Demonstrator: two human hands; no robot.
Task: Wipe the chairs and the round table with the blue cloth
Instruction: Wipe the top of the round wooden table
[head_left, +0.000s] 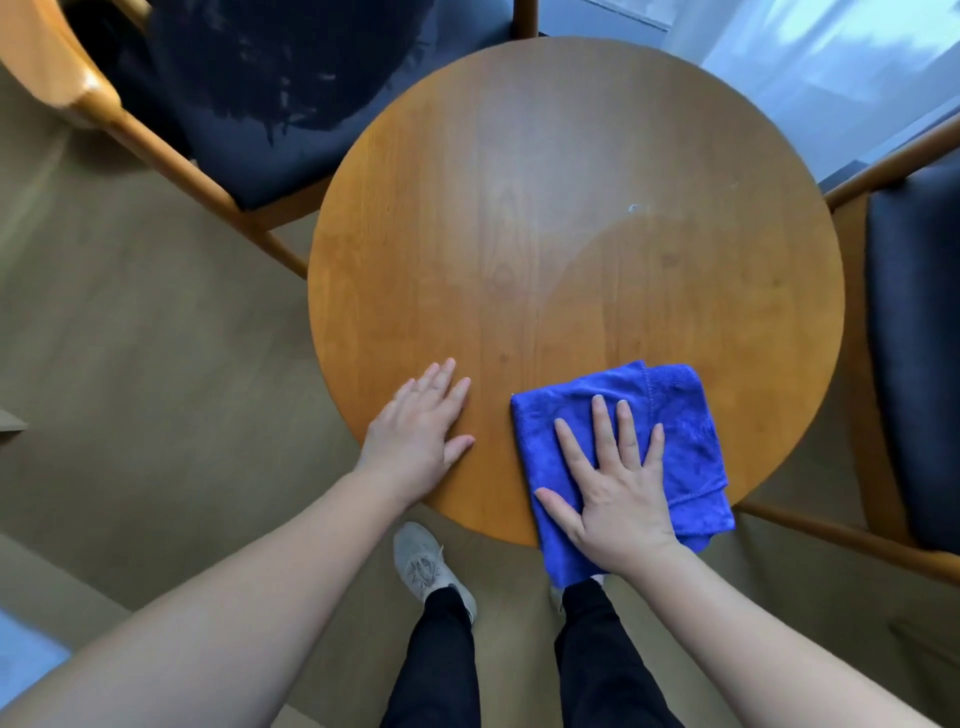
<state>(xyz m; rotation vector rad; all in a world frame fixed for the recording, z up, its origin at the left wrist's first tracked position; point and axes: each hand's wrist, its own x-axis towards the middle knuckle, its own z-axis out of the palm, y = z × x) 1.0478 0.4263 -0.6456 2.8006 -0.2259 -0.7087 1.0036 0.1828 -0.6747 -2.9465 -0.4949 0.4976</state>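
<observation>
Head camera looks down on the folded blue cloth (685, 421), which lies at the near right edge of the round wooden worktop (571, 208), one corner hanging over the rim. The right hand (618, 499) presses it flat, fingers straight and spread. The left hand (421, 436) rests flat on bare wood just beside it, holding nothing. One dark-seated wooden chair (223, 140) stands at the far left, a second chair (914, 338) at the right.

Grey-brown floor (156, 338), pale curtain (831, 62) top R, grey sneaker (423, 566) w/ laces btm centre, black trousers (441, 670).
</observation>
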